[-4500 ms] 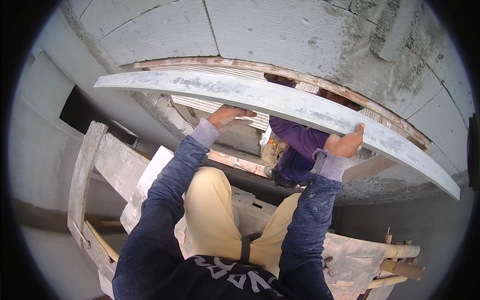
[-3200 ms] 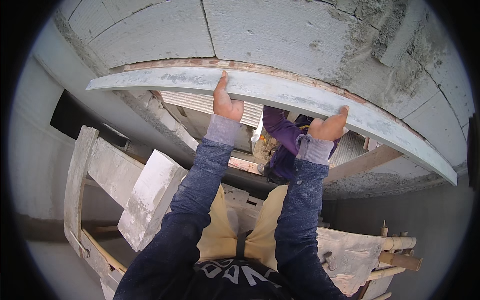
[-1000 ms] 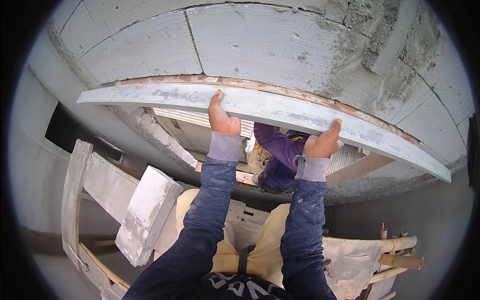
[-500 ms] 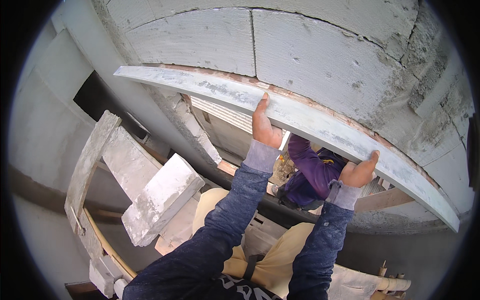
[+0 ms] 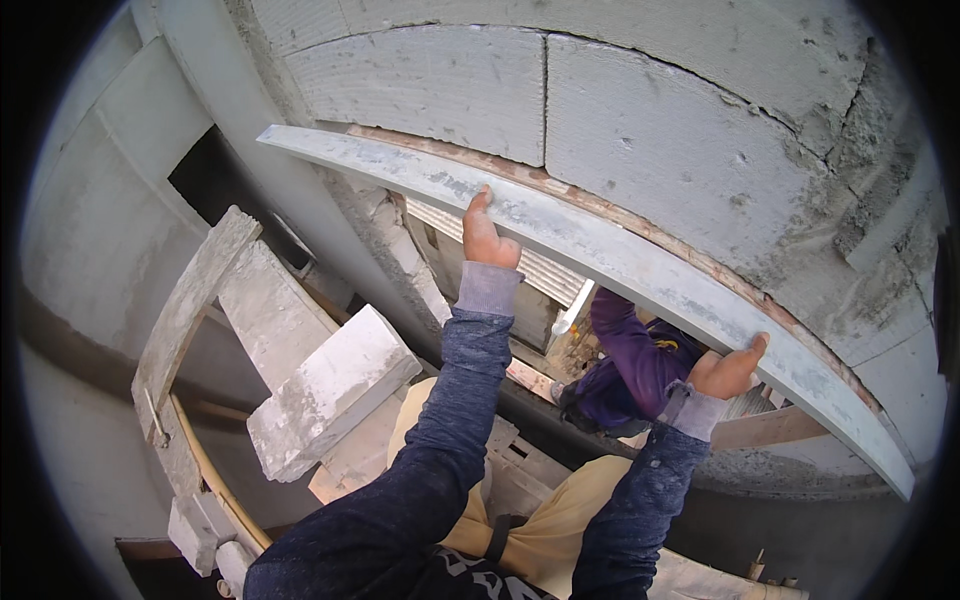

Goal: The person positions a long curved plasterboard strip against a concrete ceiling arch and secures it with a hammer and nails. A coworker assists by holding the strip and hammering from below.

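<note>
A long, pale metal straightedge (image 5: 620, 252) runs across the lower edge of a block wall (image 5: 680, 140), spotted with grey smears. My left hand (image 5: 490, 238) grips its near edge left of the middle, thumb on the face and fingers hidden behind. Farther right, my right hand (image 5: 724, 372) holds the bar the same way, with its thumb up on the face. Between bar and blocks shows a thin reddish-brown strip (image 5: 520, 176).
Below, beyond the bar, crouches another person in a purple top (image 5: 630, 340). A loose white block (image 5: 335, 390) lies on planks (image 5: 265, 310) left of my legs. A weathered curved board (image 5: 190, 340) stands at the left, beside an opening in the wall (image 5: 225, 190).
My left hand has shifted left along the straightedge, while my right hand keeps about the same place on it. The view has moved slightly, so the wall sits farther right.
</note>
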Available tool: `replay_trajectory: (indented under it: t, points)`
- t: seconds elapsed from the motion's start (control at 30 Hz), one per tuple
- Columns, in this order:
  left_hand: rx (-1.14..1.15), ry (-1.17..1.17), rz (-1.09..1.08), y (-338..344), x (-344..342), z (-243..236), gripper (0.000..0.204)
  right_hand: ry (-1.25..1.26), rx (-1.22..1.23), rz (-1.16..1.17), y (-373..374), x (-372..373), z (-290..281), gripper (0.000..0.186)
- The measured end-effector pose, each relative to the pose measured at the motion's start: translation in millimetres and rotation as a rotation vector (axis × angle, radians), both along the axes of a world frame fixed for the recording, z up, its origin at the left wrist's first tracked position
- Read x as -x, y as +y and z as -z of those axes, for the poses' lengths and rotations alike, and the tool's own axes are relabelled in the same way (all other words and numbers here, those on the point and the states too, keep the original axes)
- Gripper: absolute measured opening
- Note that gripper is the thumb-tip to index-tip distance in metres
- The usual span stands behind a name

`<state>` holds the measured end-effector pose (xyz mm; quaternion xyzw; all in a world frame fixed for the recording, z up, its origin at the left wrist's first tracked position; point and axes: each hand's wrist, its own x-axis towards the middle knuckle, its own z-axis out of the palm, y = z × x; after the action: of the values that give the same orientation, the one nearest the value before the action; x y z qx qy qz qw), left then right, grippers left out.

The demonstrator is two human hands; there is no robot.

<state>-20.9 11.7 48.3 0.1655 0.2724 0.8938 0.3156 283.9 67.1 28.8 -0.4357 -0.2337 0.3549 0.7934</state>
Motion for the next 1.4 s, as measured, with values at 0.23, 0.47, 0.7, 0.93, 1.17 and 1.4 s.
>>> replay_trajectory:
  t: [0.23,0.47,0.7,0.93,1.17,1.4]
  points:
    - [-0.008,-0.314,0.070,6.6,8.5,-0.2,0.028,-0.834,0.041,0.134,-10.2,-9.5,7.8,0.055]
    - [0.037,-0.026,-0.098,0.4,2.4,0.8,0.039,-0.127,-0.042,-0.027,-2.7,-6.3,2.0,0.050]
    - [0.225,0.390,-0.142,-3.6,19.2,17.6,0.036,0.347,-0.052,-0.037,-8.8,19.9,-35.5,0.069]
    - [-0.017,-0.341,0.066,1.4,-38.5,-22.7,0.042,0.431,-0.106,-0.013,-0.5,12.2,-27.3,0.070]
    - [0.084,-0.373,0.108,21.1,-30.3,-3.4,0.037,0.510,-0.119,-0.070,-7.3,13.1,-29.3,0.069]
    - [0.137,-0.381,0.113,16.0,-32.0,-8.4,0.036,0.480,0.017,-0.120,-11.0,2.5,-23.1,0.053]
